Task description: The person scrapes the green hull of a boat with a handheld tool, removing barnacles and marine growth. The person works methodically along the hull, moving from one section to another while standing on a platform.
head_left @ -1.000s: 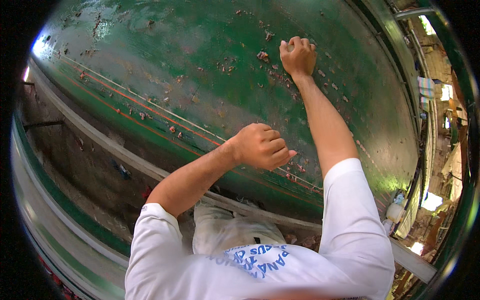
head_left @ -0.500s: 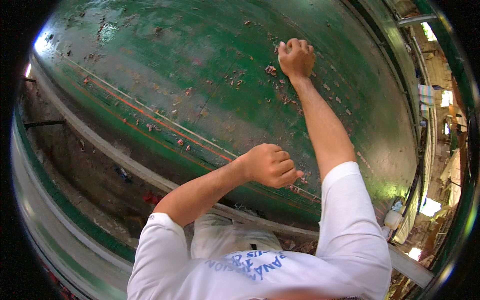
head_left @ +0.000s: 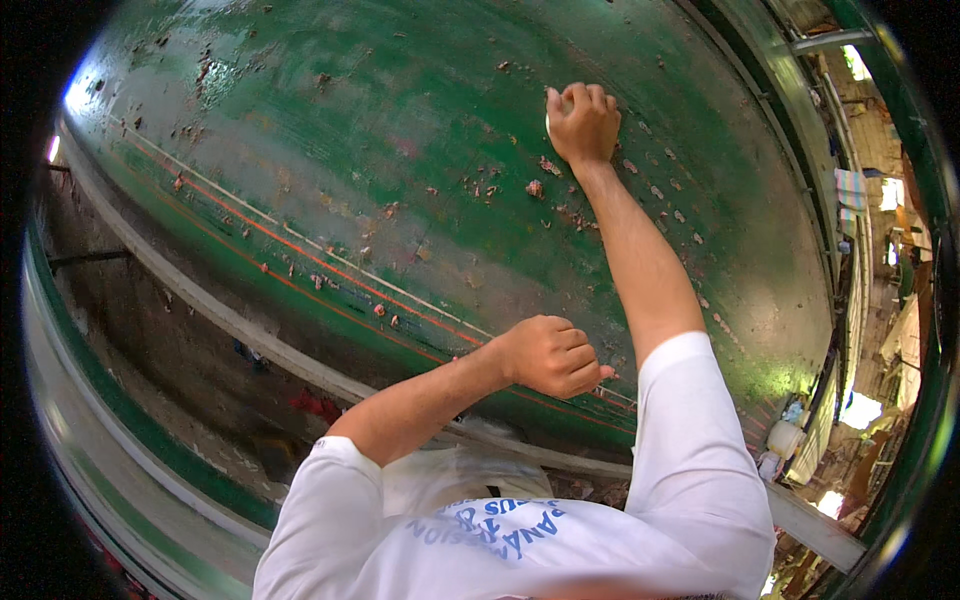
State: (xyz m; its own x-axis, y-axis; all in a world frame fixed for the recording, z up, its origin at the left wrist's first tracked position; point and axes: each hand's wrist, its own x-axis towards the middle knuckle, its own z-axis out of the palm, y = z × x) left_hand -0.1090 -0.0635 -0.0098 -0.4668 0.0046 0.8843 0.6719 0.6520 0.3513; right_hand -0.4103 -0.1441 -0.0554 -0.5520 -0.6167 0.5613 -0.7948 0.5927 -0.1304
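Observation:
My right hand [head_left: 583, 124] is stretched out over the green surface [head_left: 450, 130], its fingers curled down against it. A thin pale edge shows beside the thumb; what it belongs to is hidden by the hand. Pinkish crumbs [head_left: 535, 189] lie just below and left of that hand. Closer to my body, my left hand [head_left: 555, 357] is closed in a fist above the near edge of the surface. Its palm side is turned away, so I cannot see whether anything is inside.
Orange and white lines [head_left: 330, 262] run along the near part of the surface, with more crumbs [head_left: 380, 310] beside them. A grey rail [head_left: 240, 325] borders the near side. Pale flakes [head_left: 657, 191] dot the area right of my right forearm. A whitish container [head_left: 785, 438] stands at the right.
My right hand has shifted slightly left, still curled. The left fist has moved a little down and right. The surface and its crumbs appear slightly shifted in view.

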